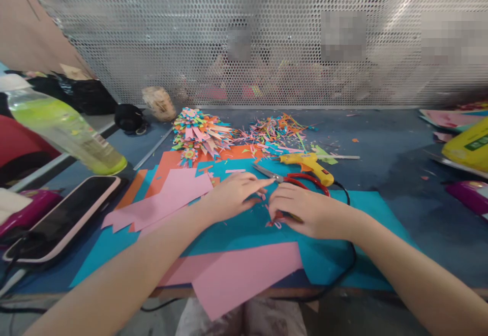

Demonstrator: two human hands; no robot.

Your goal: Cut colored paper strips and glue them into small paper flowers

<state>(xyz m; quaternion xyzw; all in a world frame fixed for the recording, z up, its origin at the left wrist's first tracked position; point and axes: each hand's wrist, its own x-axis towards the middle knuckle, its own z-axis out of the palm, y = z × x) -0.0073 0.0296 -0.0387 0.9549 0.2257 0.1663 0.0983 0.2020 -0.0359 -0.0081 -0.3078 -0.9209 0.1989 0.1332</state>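
Note:
My left hand (234, 193) lies over the teal paper sheet (244, 226) with its forefinger stretched out to the right and the other fingers curled under. My right hand (305, 209) is curled next to it, pinching a small pink and red paper piece (275, 221) against the sheet. Red-handled scissors (293, 179) lie just behind both hands, blades pointing left. A yellow glue gun (308, 164) rests behind the scissors, its black cord running round the right hand's side.
Pink paper sheets (168, 196) lie left and at the near edge, orange paper (168, 165) behind. Folded paper ornaments (198, 135) and scraps (274, 130) sit farther back. A phone (64, 216) and green bottle (61, 127) lie left. A perforated metal screen (244, 36) closes the back.

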